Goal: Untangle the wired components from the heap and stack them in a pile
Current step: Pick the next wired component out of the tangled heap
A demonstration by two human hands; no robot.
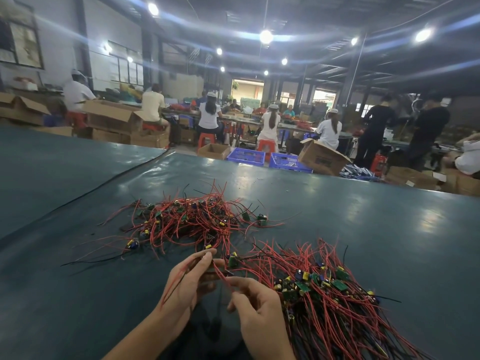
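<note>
A tangled heap (189, 222) of small green circuit boards with red and black wires lies in the middle of the dark green table (363, 224). A second pile (327, 289) of the same wired components, their wires lying more in line, spreads at the near right. Between them, my left hand (189, 279) pinches one wired component (209, 253) by its board end. My right hand (257, 305) pinches that component's red wires lower down, right beside the pile's left edge.
A black cable (111, 183) runs across the table at the left. Beyond the far edge stand blue crates (246, 155), cardboard boxes (322, 157) and red stools, with several people seated at long benches.
</note>
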